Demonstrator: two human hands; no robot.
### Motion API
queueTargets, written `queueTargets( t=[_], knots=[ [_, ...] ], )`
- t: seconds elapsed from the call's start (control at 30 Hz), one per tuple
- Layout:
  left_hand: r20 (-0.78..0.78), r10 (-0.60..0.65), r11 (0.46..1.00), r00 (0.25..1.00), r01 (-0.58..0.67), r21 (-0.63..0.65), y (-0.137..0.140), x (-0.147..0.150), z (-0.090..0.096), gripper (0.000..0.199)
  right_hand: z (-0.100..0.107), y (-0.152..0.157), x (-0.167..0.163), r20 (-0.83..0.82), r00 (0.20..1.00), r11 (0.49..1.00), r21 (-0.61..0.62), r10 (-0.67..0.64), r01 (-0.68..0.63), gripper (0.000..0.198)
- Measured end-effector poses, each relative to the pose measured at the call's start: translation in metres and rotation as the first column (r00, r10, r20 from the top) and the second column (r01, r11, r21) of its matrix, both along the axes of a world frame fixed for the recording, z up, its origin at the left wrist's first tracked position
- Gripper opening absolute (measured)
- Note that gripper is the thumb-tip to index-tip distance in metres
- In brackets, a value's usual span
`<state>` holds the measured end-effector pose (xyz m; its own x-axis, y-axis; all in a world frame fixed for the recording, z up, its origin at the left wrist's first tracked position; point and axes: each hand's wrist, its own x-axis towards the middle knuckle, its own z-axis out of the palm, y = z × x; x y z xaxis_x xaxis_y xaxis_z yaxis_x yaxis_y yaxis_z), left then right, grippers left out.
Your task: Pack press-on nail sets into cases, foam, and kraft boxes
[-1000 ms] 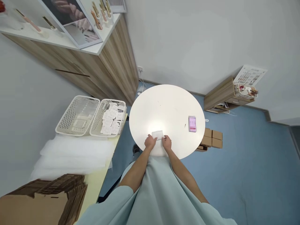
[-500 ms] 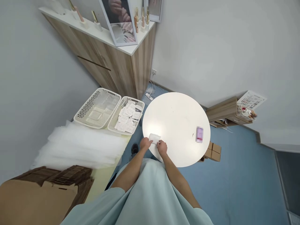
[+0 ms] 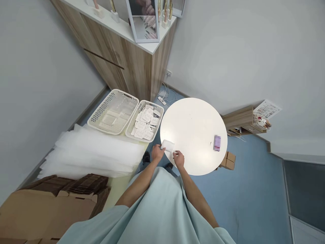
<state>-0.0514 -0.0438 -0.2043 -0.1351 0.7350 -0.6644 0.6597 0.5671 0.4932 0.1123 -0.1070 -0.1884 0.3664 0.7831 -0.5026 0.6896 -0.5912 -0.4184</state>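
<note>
A small white rectangular packet, flat and slightly shiny, is at the near left edge of the round white table. My left hand grips its left near corner, thumb against it. Beside the right near corner is my right hand, its fingers curled but apart, holding nothing that I can see. Whether its fingertips touch the packet is hard to make out. A pink-purple item, blurred out, lies toward the table's right edge.
To the left stand a white basket of printed cards and a larger basket with clear plastic boxes. White foam sheets and folded cardboard boxes are stacked nearer. A wooden cabinet stands behind; brown cartons sit right of the table.
My right hand has moved slightly away from the packet and its fingers have loosened. My left hand stays at the packet's left side. The whole view has shifted a little.
</note>
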Motion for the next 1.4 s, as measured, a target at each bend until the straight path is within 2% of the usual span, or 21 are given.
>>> queueTargets(
  t=[0.1, 0.27, 0.37, 0.47, 0.6, 0.73, 0.83, 0.9, 0.93, 0.97, 1.07, 1.13, 1.2, 1.23, 1.3, 1.4],
  knots=[
    [0.034, 0.049, 0.998, 0.998, -0.050, 0.043, -0.011, -0.002, 0.006, 0.034, 0.006, -0.014, 0.006, -0.097, 0.995, 0.999, 0.012, -0.028, 0.030, 0.032],
    [0.080, 0.157, 0.976, 0.984, -0.167, 0.138, -0.036, -0.004, 0.020, 0.029, 0.009, -0.029, 0.010, -0.166, 0.981, 0.993, 0.066, 0.103, -0.093, 0.032],
    [0.109, 0.264, 0.940, 0.958, -0.281, 0.192, -0.065, -0.010, 0.030, 0.030, 0.003, -0.042, 0.003, -0.227, 0.950, 0.975, 0.118, 0.213, -0.191, 0.032],
    [0.142, 0.379, 0.892, 0.914, -0.402, 0.207, -0.109, -0.021, 0.040, 0.030, -0.005, -0.065, -0.012, -0.312, 0.900, 0.951, 0.152, 0.303, -0.268, 0.033],
    [0.139, 0.538, 0.799, 0.831, -0.556, 0.228, -0.182, -0.050, 0.056, 0.030, -0.009, -0.102, -0.034, -0.389, 0.830, 0.917, 0.172, 0.400, -0.361, 0.032],
    [0.163, 0.680, 0.659, 0.715, -0.693, 0.292, -0.254, -0.096, 0.075, 0.032, -0.003, -0.131, -0.049, -0.439, 0.763, 0.879, 0.194, 0.475, -0.435, 0.033],
    [0.188, 0.747, 0.542, 0.638, -0.748, 0.382, -0.299, -0.138, 0.086, 0.038, 0.008, -0.142, -0.056, -0.447, 0.714, 0.842, 0.248, 0.539, -0.480, 0.037],
    [0.139, 0.781, 0.507, 0.608, -0.749, 0.428, -0.321, -0.167, 0.089, 0.036, 0.016, -0.147, -0.059, -0.439, 0.693, 0.820, 0.281, 0.572, -0.499, 0.039],
    [0.087, 0.784, 0.522, 0.614, -0.729, 0.443, -0.329, -0.182, 0.090, 0.034, 0.020, -0.148, -0.060, -0.431, 0.688, 0.812, 0.292, 0.584, -0.506, 0.039],
    [0.029, 0.772, 0.559, 0.635, -0.700, 0.444, -0.336, -0.196, 0.091, 0.032, 0.024, -0.150, -0.062, -0.423, 0.688, 0.807, 0.298, 0.590, -0.510, 0.038],
    [-0.004, 0.747, 0.596, 0.665, -0.666, 0.448, -0.344, -0.236, 0.090, 0.025, 0.035, -0.155, -0.070, -0.413, 0.699, 0.812, 0.302, 0.584, -0.500, 0.038],
    [-0.094, 0.663, 0.694, 0.742, -0.564, 0.448, -0.342, -0.258, 0.087, 0.023, 0.042, -0.159, -0.077, -0.417, 0.710, 0.823, 0.306, 0.567, -0.478, 0.038],
    [-0.227, 0.510, 0.826, 0.830, -0.398, 0.400, -0.337, -0.277, 0.084, 0.028, 0.049, -0.166, -0.087, -0.420, 0.724, 0.836, 0.310, 0.547, -0.452, 0.037],
    [-0.276, 0.431, 0.874, 0.859, -0.321, 0.365, -0.334, -0.285, 0.082, 0.033, 0.053, -0.170, -0.093, -0.419, 0.731, 0.841, 0.310, 0.539, -0.443, 0.036],
    [-0.308, 0.333, 0.919, 0.891, -0.233, 0.319, -0.329, -0.297, 0.079, 0.042, 0.060, -0.179, -0.106, -0.411, 0.740, 0.846, 0.309, 0.531, -0.435, 0.036],
    [-0.284, 0.255, 0.938, 0.924, -0.165, 0.306, -0.326, -0.311, 0.075, 0.044, 0.069, -0.195, -0.128, -0.387, 0.751, 0.842, 0.309, 0.535, -0.441, 0.036]
  ],
)
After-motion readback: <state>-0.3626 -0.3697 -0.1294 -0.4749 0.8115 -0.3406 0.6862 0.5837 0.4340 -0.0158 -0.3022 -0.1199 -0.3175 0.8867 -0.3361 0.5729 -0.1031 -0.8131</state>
